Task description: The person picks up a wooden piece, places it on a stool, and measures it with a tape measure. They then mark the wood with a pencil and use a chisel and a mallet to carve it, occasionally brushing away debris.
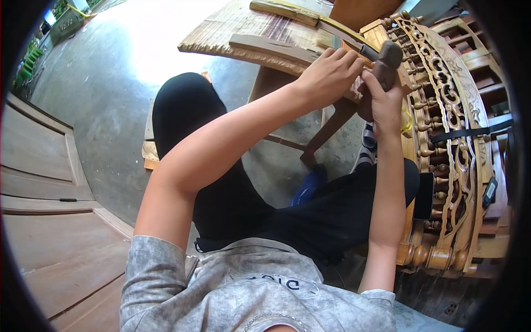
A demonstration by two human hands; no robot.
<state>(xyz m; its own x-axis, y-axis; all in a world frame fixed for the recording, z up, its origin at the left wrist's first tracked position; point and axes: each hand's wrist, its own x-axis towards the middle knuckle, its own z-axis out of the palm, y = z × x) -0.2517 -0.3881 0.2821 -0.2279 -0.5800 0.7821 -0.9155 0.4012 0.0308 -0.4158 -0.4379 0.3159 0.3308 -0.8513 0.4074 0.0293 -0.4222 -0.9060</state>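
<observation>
My right hand [385, 105] is closed round a dark brown wooden tool [390, 56] that looks like a mallet, its thick end sticking up above my thumb. Just left of it, my left hand [331, 76] is bent over with its fingers curled together; what they hold is hidden. A dark rod-like piece [369, 52] shows beyond my left fingers, beside the mallet. Both hands are at the right end of a wooden work surface [221, 27]. On this surface lie a curved wooden strip [271, 47] and another narrow wooden piece [285, 10].
Carved, varnished wooden furniture with turned spindles [442, 144] stands close on the right, a black strap [470, 134] across it. Wooden panels [50, 166] are at the left. Below the work surface are a wooden leg [329, 130] and a blue item [308, 187].
</observation>
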